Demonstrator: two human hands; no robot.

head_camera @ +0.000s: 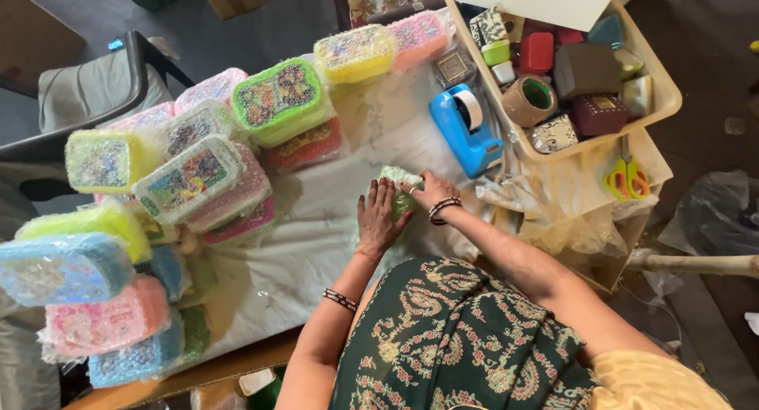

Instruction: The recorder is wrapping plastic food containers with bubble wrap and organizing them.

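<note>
**Both hands pressed on a small green wrapped box at the bench's middle**

The left hand lay flat, its grip spread, fingers splayed over the near side of a small pale-green box wrapped in clear bubble film. The right hand rested on the box's far side, fingers curled against it; whether that grip pinched the film could not be told. The box sat on the white-covered bench, just beside a blue plastic tape dispenser. To the left stood a pile of bubble-wrapped rectangular boxes in green, yellow, pink and blue, well apart from the hands. Beyond the dispenser stood a cream plastic tray holding small boxes and a brown tape roll. Yellow-and-green-handled scissors lay just below the tray.
</note>
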